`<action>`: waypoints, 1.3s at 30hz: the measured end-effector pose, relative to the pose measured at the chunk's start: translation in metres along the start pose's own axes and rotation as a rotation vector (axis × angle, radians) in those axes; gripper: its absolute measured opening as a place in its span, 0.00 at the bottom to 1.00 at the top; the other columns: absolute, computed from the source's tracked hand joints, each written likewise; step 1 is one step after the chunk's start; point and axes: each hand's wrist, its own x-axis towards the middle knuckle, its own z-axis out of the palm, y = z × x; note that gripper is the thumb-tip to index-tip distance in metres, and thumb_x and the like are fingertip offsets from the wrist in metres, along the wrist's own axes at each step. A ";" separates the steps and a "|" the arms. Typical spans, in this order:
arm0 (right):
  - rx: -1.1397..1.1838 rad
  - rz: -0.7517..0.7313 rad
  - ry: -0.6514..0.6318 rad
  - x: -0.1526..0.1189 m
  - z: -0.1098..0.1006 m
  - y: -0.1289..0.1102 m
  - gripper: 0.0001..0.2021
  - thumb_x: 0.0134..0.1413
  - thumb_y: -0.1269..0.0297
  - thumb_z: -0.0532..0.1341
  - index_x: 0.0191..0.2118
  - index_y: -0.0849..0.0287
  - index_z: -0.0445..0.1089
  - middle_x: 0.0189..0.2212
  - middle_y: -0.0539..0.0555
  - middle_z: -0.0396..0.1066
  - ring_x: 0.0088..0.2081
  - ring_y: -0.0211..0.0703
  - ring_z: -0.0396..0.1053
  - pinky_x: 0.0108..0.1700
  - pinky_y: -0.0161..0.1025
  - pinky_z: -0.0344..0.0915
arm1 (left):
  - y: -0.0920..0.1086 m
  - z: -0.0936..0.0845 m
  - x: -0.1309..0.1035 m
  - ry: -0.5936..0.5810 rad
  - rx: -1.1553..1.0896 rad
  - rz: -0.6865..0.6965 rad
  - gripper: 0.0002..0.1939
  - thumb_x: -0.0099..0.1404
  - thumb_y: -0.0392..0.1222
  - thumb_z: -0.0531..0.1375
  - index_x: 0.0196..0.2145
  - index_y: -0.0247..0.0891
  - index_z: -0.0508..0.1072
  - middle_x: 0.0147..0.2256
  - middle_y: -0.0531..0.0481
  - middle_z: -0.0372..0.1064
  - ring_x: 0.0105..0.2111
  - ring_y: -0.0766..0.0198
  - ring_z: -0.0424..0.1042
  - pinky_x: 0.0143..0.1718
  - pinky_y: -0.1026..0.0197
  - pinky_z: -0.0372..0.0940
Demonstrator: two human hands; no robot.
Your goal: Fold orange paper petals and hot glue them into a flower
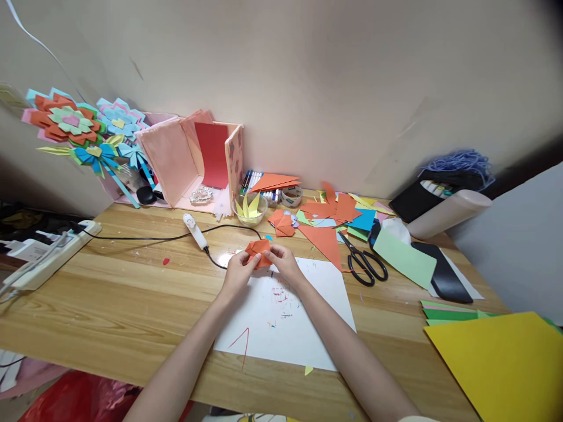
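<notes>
Between my two hands is a small folded piece of orange paper [259, 251], raised over the top edge of a white sheet [281, 310] with red marks. My left hand [240, 268] grips its left side, thumb on the near face. On the other side my right hand [284, 262] pinches the right edge. Just beyond lies another folded orange paper piece [282, 224]. A large orange paper triangle [323, 243] rests right of my hands, with black-handled scissors [367, 264] beside it. The fingers behind the paper are partly hidden.
A white glue gun [195, 232] with a black cable lies left of my hands. Behind stand a plastic cup [250, 211] of yellow pieces and a pink box [169, 161]. Paper flowers [70, 120] are at left; a phone [444, 272] and yellow paper [505, 357] at right.
</notes>
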 end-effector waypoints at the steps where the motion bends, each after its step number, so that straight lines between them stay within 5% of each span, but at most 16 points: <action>1: -0.008 -0.002 0.001 0.000 0.000 0.000 0.15 0.46 0.52 0.61 0.33 0.59 0.72 0.32 0.53 0.71 0.34 0.40 0.67 0.39 0.38 0.62 | 0.000 0.000 0.000 0.005 0.004 -0.003 0.17 0.53 0.50 0.59 0.25 0.29 0.73 0.23 0.48 0.68 0.25 0.64 0.64 0.27 0.64 0.57; 14: -0.114 0.023 0.137 0.001 0.004 0.006 0.16 0.41 0.52 0.64 0.21 0.61 0.67 0.19 0.48 0.63 0.23 0.35 0.58 0.26 0.33 0.56 | -0.009 -0.001 0.002 0.027 0.052 0.003 0.17 0.53 0.51 0.59 0.27 0.31 0.73 0.25 0.48 0.70 0.27 0.62 0.67 0.29 0.64 0.59; 26: -0.089 -0.016 0.077 0.002 0.002 0.004 0.17 0.49 0.51 0.58 0.23 0.61 0.69 0.19 0.48 0.62 0.23 0.35 0.58 0.27 0.33 0.56 | -0.006 -0.001 0.002 0.050 0.077 0.022 0.15 0.54 0.50 0.57 0.22 0.33 0.69 0.21 0.51 0.65 0.23 0.66 0.62 0.25 0.65 0.56; 32: 0.063 0.016 0.178 0.008 -0.004 0.013 0.20 0.48 0.47 0.58 0.31 0.62 0.72 0.23 0.53 0.69 0.22 0.35 0.63 0.25 0.34 0.61 | -0.008 -0.004 0.006 0.080 -0.022 -0.037 0.15 0.51 0.50 0.59 0.25 0.32 0.70 0.23 0.49 0.68 0.24 0.65 0.64 0.26 0.64 0.59; 39: -0.003 0.017 0.333 0.008 -0.003 0.010 0.15 0.38 0.52 0.65 0.27 0.61 0.72 0.23 0.53 0.71 0.20 0.35 0.61 0.23 0.34 0.61 | -0.010 -0.004 0.007 0.086 -0.018 -0.033 0.16 0.51 0.51 0.59 0.24 0.32 0.70 0.22 0.49 0.68 0.23 0.65 0.65 0.25 0.65 0.59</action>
